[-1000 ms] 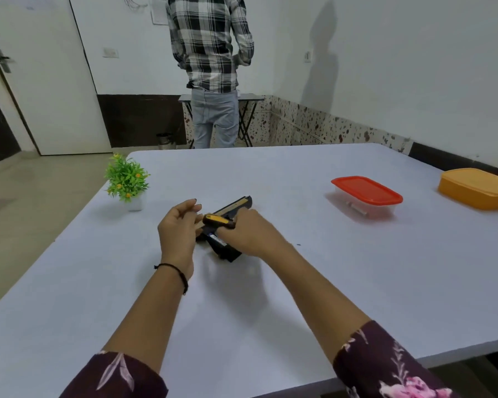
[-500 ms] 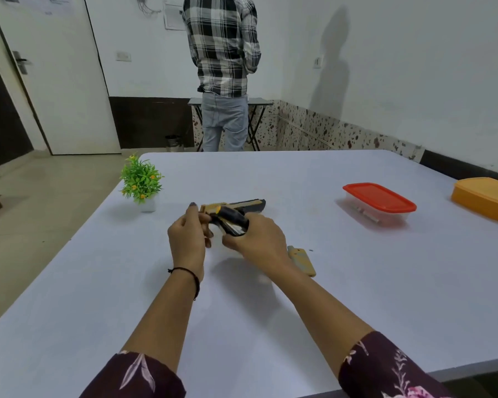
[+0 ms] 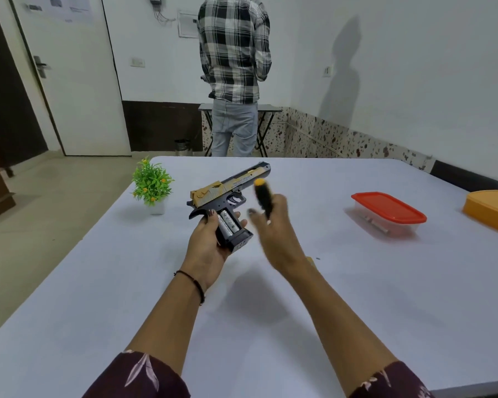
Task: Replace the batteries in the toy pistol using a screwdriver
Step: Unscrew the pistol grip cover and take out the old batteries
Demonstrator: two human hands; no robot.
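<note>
Here, the clear container with the red lid (image 3: 388, 211) sits shut on the right part of the white table (image 3: 357, 311). Through its wall a few pale, long pieces show on the bottom, too blurred to name. Farther right, at the frame's edge, the orange container (image 3: 492, 209) is lidded and opaque, so its contents cannot be seen. The open grip of the toy pistol (image 3: 233, 185) is a compartment too: two silver batteries (image 3: 227, 222) lie in it side by side, uncovered and facing the camera.

The left hand (image 3: 207, 248) holds the pistol above the table, palm under the grip, thumb curled along its rear edge and fingertips round the front, with the barrel pointing away and to the right. The right hand (image 3: 276, 239) is just beside it, not touching, and smeared by motion. It grips the screwdriver (image 3: 263, 199), whose black handle with an orange cap stands up between its fingers. A tan edge of the grip cover (image 3: 309, 259) shows on the table behind the right wrist. A small potted plant (image 3: 153, 185) stands to the left, and a person in a plaid shirt (image 3: 235, 50) stands beyond the table, back turned.

Half a second ago both hands were together on the pistol, low over the table, with the screwdriver lying across it. Now the pistol is raised and turned, its batteries exposed, and the right hand has drawn away with the tool.
</note>
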